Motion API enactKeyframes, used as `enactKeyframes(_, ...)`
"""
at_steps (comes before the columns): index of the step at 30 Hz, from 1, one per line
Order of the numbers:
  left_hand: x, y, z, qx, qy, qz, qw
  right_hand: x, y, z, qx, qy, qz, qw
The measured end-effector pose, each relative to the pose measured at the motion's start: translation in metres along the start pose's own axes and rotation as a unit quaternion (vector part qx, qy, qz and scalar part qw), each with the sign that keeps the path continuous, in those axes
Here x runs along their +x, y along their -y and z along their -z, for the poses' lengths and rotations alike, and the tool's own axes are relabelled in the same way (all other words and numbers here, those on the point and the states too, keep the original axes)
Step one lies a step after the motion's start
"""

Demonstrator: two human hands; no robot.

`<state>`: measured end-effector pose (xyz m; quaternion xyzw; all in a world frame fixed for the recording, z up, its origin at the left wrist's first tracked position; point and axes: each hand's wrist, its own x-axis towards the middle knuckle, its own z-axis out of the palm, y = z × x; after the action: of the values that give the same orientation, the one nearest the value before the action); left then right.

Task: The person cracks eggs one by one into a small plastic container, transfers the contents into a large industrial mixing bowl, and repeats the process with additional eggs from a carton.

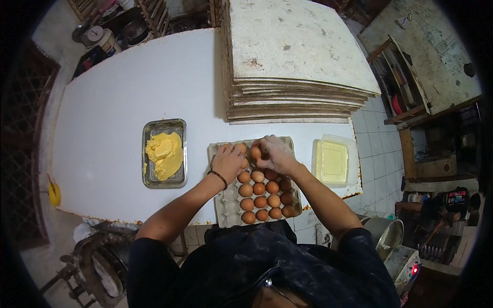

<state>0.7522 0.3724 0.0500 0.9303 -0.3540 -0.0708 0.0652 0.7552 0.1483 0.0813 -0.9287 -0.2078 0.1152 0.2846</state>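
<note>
A grey pulp egg tray point(230, 208) sits at the table's near edge, close to my body, with rows of brown eggs point(259, 188) in its cups. Cups along its left side hold no eggs. My right hand point(275, 154), whitened with powder, has its fingers and thumb around one brown egg point(255, 153) over the tray's far half. Over the far left part of the tray, my left hand point(228, 163) lies palm down with fingers among several eggs. Whether it grips any of them is hidden.
On the white table point(115, 88), a metal pan point(145, 181) of yellow margarine-like spread point(165, 152) stands left. A plastic container point(333, 161) lies right. Stacked boards point(296, 46) rise behind. A machine with a red light point(402, 265) stands lower right; another person point(443, 206) is far right.
</note>
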Motion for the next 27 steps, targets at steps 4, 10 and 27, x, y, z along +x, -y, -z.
enactKeyframes(4,0.008,0.000,-0.006,-0.002,-0.005,-0.022,1.000,0.006,-0.019,-0.012,-0.007,-0.035,0.007,0.999)
enactKeyframes(10,0.003,-0.003,0.018,-0.224,-0.068,0.051,0.971,-0.028,-0.034,0.006,-0.051,-0.014,-0.014,0.999)
enactKeyframes(27,0.053,-0.052,-0.014,-0.091,-0.071,-0.041,0.992,-0.046,-0.056,0.011,0.028,0.002,-0.071,0.997)
